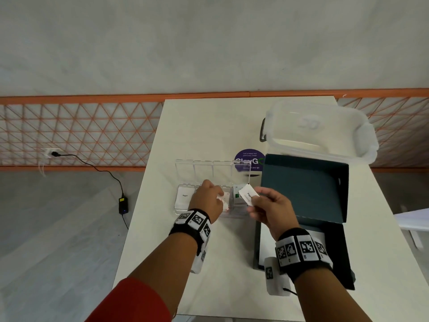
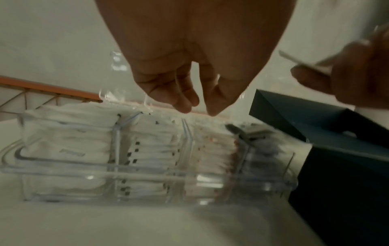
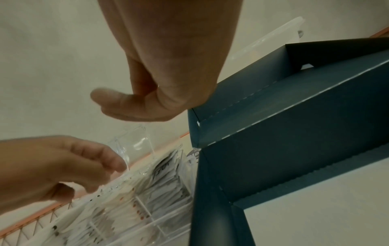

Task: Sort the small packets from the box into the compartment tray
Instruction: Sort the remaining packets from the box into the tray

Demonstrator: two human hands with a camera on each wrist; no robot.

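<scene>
Right hand (image 1: 270, 209) is up over the gap between the clear compartment tray (image 1: 183, 209) and the dark teal box (image 1: 304, 189), fingers curled, pinching a small white packet (image 1: 248, 194) with black print on it. There's what looks like a second white packet tucked lower in the same grip, but I can't say for sure.

Left hand (image 1: 207, 198) hangs over the middle of the tray with fingers loosely bent and pointing down. In the left wrist view the fingertips (image 2: 185, 106) are just above the packets with nothing between them; in the head view they're right by a red-spotted packet (image 1: 225, 201) in the third compartment, touching or not I can't tell.

All four tray compartments have packet stacks, the far-left one topped by a "Sugar" packet (image 1: 185, 195). Tray lids are flipped open at the back.

Box sits open right beside the tray on the white tabletop (image 1: 204, 126). Behind it there's a clear plastic tub (image 1: 320, 129) and a purple round sticker (image 1: 248, 159).
</scene>
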